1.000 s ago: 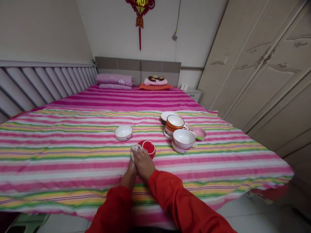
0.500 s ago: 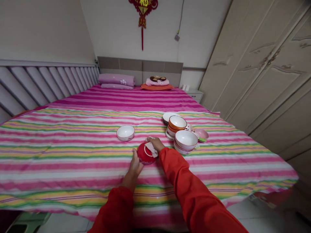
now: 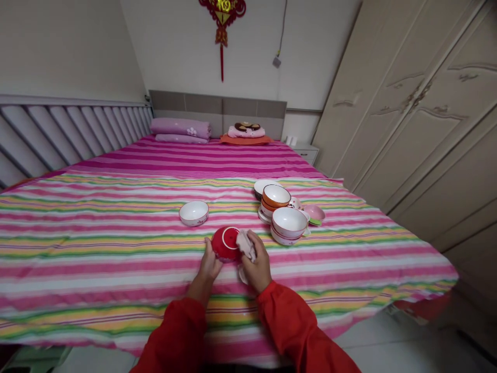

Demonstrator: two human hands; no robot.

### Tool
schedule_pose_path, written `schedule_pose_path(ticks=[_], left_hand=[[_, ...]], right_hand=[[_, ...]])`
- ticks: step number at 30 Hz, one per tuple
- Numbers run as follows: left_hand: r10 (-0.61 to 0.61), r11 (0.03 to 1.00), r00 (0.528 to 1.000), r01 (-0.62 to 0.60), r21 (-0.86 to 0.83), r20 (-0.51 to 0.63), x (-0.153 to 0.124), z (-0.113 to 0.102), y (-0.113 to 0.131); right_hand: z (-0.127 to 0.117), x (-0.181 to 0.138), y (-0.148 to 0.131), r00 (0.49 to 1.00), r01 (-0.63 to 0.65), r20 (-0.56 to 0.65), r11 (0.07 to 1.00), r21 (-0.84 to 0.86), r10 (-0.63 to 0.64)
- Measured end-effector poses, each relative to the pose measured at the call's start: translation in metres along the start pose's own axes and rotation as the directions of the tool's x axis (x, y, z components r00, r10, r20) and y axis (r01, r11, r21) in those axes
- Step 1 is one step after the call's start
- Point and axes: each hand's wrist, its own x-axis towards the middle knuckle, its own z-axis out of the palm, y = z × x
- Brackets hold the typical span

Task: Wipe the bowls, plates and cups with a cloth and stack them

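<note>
A red bowl (image 3: 224,243) is tipped on the striped bedsheet with its white foot ring facing me. My left hand (image 3: 210,265) grips its left side. To the right of the bowl my right hand (image 3: 256,264) is closed on a crumpled pale cloth (image 3: 245,244), which it presses against the bowl's side. Both of my sleeves are red.
A white bowl (image 3: 193,212) stands behind and to the left. Stacked bowls (image 3: 289,225), an orange one (image 3: 276,196) and a pink dish (image 3: 313,213) sit to the right. The bed's edge (image 3: 116,336) is near me. Wardrobe doors (image 3: 407,114) line the right side.
My right hand has drawn back from the bowl's far side to its right side with the cloth. The bowl has turned so its foot ring faces more toward me.
</note>
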Motion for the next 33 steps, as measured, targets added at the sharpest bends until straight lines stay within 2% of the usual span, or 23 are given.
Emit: schedule_pose_path(ticks=[1,3,5,6,9,12,16,19,21,23,25,29,33], left_hand=[[-0.007,1.000,1.000,0.007,-0.007,0.003,-0.001,0.000,0.001],[-0.029,1.000,1.000,0.029,-0.012,-0.012,-0.001,0.000,0.002],[-0.043,0.999,0.998,0.043,-0.001,-0.036,-0.001,-0.001,0.003],[-0.042,0.999,0.998,0.042,0.005,-0.037,-0.001,-0.002,0.003],[-0.012,1.000,1.000,0.012,0.006,0.007,0.000,-0.002,0.002],[0.006,1.000,0.999,-0.005,-0.016,0.043,0.002,0.000,0.000],[0.008,1.000,1.000,-0.008,0.001,0.004,0.002,0.001,-0.001],[-0.017,1.000,0.999,0.017,-0.003,0.040,0.002,-0.001,-0.001],[-0.031,1.000,0.999,0.031,0.007,0.035,0.001,-0.002,0.001],[-0.036,0.999,0.999,0.037,0.027,-0.020,-0.001,-0.002,0.002],[-0.034,0.999,0.997,0.036,0.031,-0.064,-0.002,0.000,0.003],[-0.026,1.000,0.999,0.026,-0.001,-0.021,-0.001,0.003,0.002],[-0.005,1.000,1.000,0.005,-0.013,0.025,0.003,-0.001,-0.001]], right_hand=[[0.003,0.001,-0.003,0.994,0.096,0.061,0.994,-0.042,-0.093],[0.011,0.005,-0.006,0.944,0.252,0.240,0.964,-0.090,-0.225],[0.020,0.013,-0.006,0.887,0.332,0.379,0.934,-0.133,-0.262],[0.024,0.018,-0.005,0.878,0.347,0.406,0.922,-0.171,-0.254],[0.027,0.040,-0.005,0.893,0.339,0.406,0.885,-0.320,-0.195],[0.018,0.051,-0.010,0.907,0.324,0.395,0.839,-0.437,-0.144],[0.004,0.034,-0.019,0.925,0.304,0.361,0.800,-0.517,-0.118],[0.002,0.013,-0.026,0.924,0.310,0.357,0.819,-0.483,-0.139],[0.008,0.008,-0.028,0.900,0.350,0.394,0.846,-0.402,-0.185],[0.017,0.013,-0.027,0.867,0.392,0.443,0.861,-0.324,-0.228],[0.026,0.026,-0.021,0.860,0.391,0.455,0.873,-0.291,-0.233],[0.031,0.051,-0.001,0.925,0.279,0.347,0.899,-0.337,-0.157],[0.022,0.043,0.012,0.966,0.214,0.223,0.880,-0.424,-0.127]])
